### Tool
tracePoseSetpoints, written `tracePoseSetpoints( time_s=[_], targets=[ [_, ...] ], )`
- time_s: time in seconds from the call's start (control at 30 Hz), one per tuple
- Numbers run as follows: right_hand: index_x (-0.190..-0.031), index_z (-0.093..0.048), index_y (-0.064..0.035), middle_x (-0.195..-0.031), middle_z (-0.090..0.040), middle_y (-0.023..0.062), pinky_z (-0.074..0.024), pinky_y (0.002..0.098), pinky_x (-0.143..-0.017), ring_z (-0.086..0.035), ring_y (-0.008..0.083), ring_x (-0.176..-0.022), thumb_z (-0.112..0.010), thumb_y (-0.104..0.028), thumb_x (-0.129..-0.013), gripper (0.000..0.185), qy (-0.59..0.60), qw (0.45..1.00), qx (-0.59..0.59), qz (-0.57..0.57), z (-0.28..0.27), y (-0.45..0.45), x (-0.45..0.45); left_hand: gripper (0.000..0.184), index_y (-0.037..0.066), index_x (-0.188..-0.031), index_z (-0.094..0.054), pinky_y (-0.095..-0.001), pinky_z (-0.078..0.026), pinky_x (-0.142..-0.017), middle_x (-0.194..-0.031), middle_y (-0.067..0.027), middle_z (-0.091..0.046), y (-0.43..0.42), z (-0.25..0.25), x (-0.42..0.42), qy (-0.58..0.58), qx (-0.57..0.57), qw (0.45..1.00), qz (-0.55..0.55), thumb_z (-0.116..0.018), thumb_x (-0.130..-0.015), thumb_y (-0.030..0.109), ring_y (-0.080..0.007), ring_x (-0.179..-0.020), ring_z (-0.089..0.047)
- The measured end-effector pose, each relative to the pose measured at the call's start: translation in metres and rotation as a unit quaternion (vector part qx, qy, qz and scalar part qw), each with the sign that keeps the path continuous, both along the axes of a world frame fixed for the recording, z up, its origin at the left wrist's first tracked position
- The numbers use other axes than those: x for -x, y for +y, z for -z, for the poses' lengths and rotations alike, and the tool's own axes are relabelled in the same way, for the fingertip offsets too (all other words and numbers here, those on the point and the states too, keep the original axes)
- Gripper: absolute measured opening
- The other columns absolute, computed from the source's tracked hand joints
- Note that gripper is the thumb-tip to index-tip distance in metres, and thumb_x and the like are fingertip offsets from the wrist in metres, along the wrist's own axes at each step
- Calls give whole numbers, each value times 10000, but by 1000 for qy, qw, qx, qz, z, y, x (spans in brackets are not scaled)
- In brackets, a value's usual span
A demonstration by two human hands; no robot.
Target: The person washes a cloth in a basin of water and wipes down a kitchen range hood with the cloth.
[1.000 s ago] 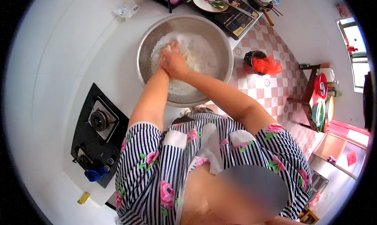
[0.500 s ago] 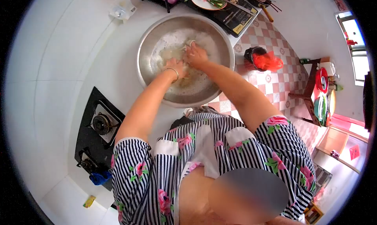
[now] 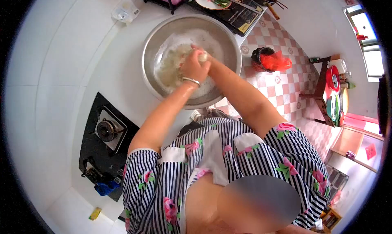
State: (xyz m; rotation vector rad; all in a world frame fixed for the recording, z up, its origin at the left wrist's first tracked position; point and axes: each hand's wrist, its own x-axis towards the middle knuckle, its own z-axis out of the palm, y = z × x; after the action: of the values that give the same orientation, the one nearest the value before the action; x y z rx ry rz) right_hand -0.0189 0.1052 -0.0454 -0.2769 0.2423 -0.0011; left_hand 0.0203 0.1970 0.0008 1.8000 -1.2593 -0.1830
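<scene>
Fingers of the left hand (image 3: 195, 68) look curled around a pale lump (image 3: 203, 57), closed rather than spread. Those of the right hand (image 3: 210, 62) are mostly hidden behind it, so whether they are clamped on the lump or merely press against it I cannot tell. What the lump is, I cannot make out either. It sits between the two hands near the centre of the metal basin (image 3: 152, 56), above cloudy water (image 3: 169, 70), in the upper middle of the frame.

The step in hand looks like squeezing or kneading the lump, judging by how tightly the hands meet. The next move seems to call for firm, even pressure from both palms, with the lump kept inside the basin's rim.

Both arms reach up from the lower part of the frame and converge. The left forearm slants up and rightward, a bracelet (image 3: 191, 81) at its wrist; the right slants up and leftward, its elbow slightly bent. The basin rests on a white surface (image 3: 124, 73).
</scene>
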Motion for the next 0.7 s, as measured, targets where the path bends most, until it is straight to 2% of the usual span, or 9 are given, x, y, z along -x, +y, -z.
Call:
tracePoseSetpoints(
  time_s=[0.17,0.2,0.27,0.37,0.4,0.5,0.53,0.63,0.7],
  targets=[
    [-1007,-548,-48,-961,-587,126,-474,425,-733,-579,269,-854,-452,-343,-878,335,96,990,-31,100,20,20,-12,329,91,-719,-617,-453,-440,-665,-700,-137,-625,0,-22,12,6,-157,984,-87,-532,-818,394,-344,-685,-592],
    [-1001,-548,-47,-954,-588,121,-477,419,-719,-580,264,-847,-457,-333,-876,325,145,982,-26,118,21,25,-18,362,78,-722,-614,-462,-436,-618,-706,-171,-614,-2,-10,6,-46,-68,987,-137,-479,-857,385,-353,-691,-593],
    [-990,-549,-45,-940,-591,112,-484,407,-691,-580,255,-832,-468,-312,-871,303,221,965,-7,144,20,30,-31,460,38,-728,-608,-456,-439,-632,-717,-203,-604,-8,-5,-21,-17,-88,983,-161,-450,-864,448,-376,-690,-581],
    [-972,-550,-42,-920,-595,98,-494,389,-649,-581,241,-810,-484,-282,-864,271,265,947,134,126,23,24,-38,406,64,-793,-606,-456,-443,-655,-746,-176,-618,0,-3,-63,-18,-127,975,-182,-490,-843,450,-377,-718,-583],
    [-983,-550,-44,-927,-593,111,-493,393,-659,-585,249,-807,-494,-252,-850,253,246,917,302,88,26,16,-35,360,87,-824,-607,-458,-444,-662,-757,-154,-627,5,-3,-76,-25,-140,972,-189,-518,-830,435,-372,-732,-587],
    [-1016,-548,-50,-951,-588,150,-493,406,-689,-596,272,-796,-526,-165,-808,239,177,660,731,4,35,-15,-20,328,109,-984,-556,-442,-448,-722,-903,-126,-618,24,18,-104,-97,-159,972,-144,-585,-803,380,-337,-870,-575],
    [-1042,-562,-69,-1110,-541,150,-498,387,-725,-583,293,-886,-565,-180,-787,279,186,571,798,-52,13,-18,-8,439,154,-1148,-477,-420,-447,-799,-1091,-123,-532,29,44,-113,-178,-154,964,-124,-643,-770,303,-310,-1003,-525],
    [-1106,-548,-156,-1036,-575,159,-476,394,-772,-570,272,-937,-623,-241,-732,392,360,334,868,-74,0,-29,0,489,186,-1216,-446,-402,-427,-872,-1186,-145,-450,6,64,-86,-224,-363,889,-169,-639,-770,248,-311,-1050,-496],
    [-1137,-535,-154,-1062,-571,147,-458,417,-809,-541,319,-985,-600,-276,-746,415,277,282,912,-108,4,-11,-10,527,198,-1250,-428,-396,-411,-909,-1223,-165,-415,10,90,-82,-217,-428,865,-146,-637,-767,239,-326,-1053,-490]
  ],
)
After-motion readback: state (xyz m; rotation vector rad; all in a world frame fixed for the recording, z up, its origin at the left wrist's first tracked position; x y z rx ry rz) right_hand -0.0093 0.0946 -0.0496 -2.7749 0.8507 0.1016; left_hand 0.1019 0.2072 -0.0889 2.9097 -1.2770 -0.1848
